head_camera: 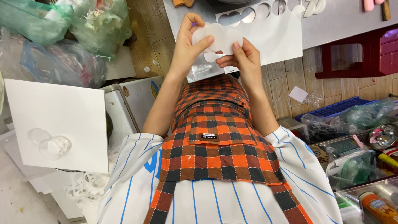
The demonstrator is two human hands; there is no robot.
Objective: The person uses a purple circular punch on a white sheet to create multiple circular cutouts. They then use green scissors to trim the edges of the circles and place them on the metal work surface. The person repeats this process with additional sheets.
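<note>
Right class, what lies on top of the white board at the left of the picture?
On the white board sit two clear round lids, overlapping, with a small stack of white discs under one. Whatever lies beneath the board is mostly covered.

Bright, even light, soft shadows, slight edge distortion; far corners perhaps blurred.

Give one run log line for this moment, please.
left hand: grip on white discs | right hand: grip on same | white punched sheet beneath
</note>
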